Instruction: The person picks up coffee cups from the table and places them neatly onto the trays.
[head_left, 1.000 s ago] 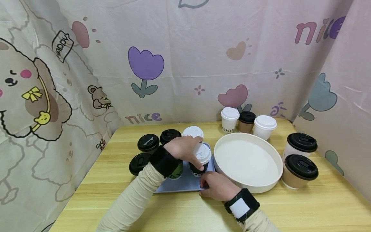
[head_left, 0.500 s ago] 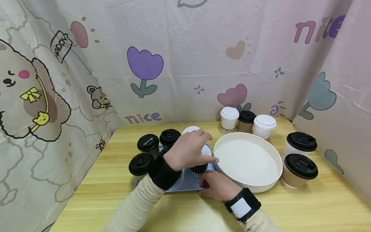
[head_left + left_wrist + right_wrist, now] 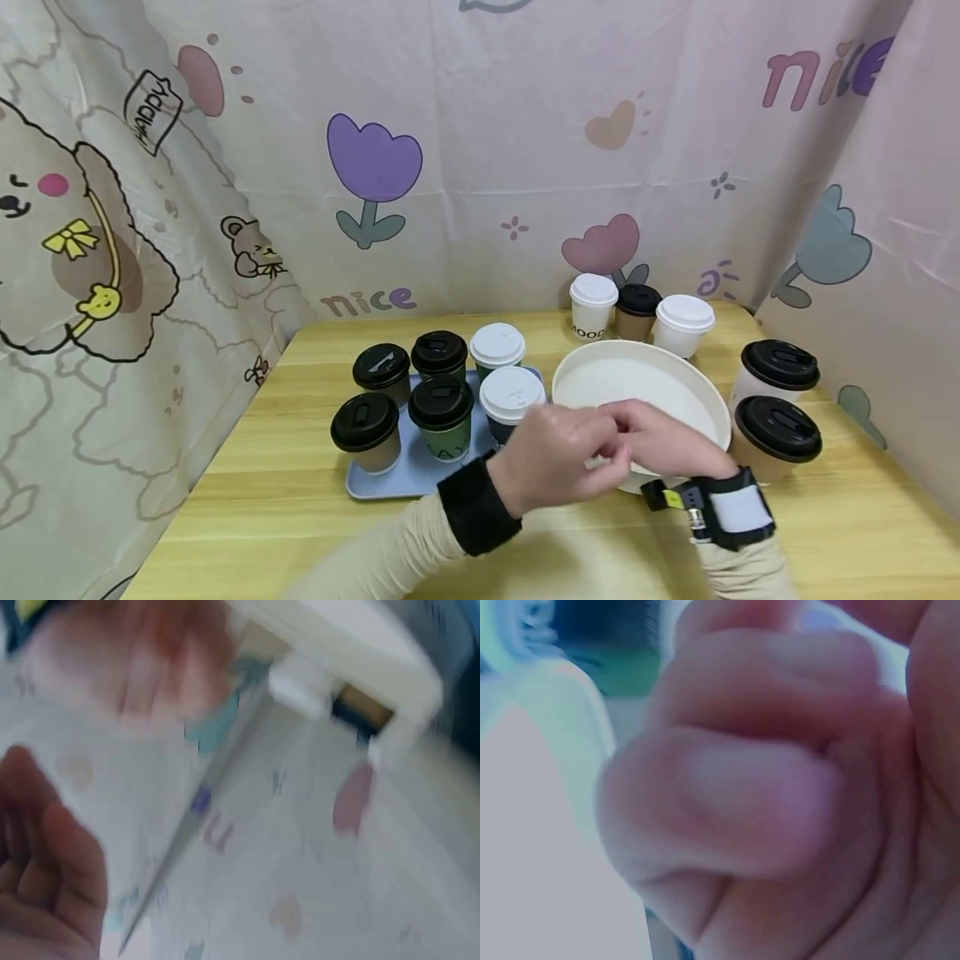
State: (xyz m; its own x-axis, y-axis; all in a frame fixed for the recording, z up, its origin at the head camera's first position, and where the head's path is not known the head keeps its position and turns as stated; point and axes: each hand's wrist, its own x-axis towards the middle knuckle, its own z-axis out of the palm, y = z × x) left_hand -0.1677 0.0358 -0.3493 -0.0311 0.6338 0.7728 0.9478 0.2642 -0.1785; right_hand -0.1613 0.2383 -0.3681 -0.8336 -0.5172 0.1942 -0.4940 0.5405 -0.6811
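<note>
In the head view my left hand point(image 3: 562, 458) and right hand point(image 3: 667, 442) hang over the table's front middle, close together and overlapping in view. Neither holds anything; the fingers look loosely curled. Whether they touch cannot be told. In the right wrist view, curled fingers point(image 3: 727, 802) fill the picture. Left of the hands, a blue tray point(image 3: 416, 458) bears several lidded paper coffee cups: a green cup with a black lid point(image 3: 442, 425), a dark cup with a white lid point(image 3: 512, 396), a brown cup with a black lid point(image 3: 367, 433) and others behind.
A round cream-coloured tray point(image 3: 637, 375) lies right of the blue one, partly behind my right hand. White cups point(image 3: 592, 308) and a brown cup point(image 3: 637, 312) stand behind it. Two black-lidded cups point(image 3: 778, 429) are at its right. A printed curtain point(image 3: 480, 167) encloses the table.
My left hand has left the white-lidded cup and moved right and toward the front. The right hand has lifted off the tray's front corner and moved right. The cups stay in place.
</note>
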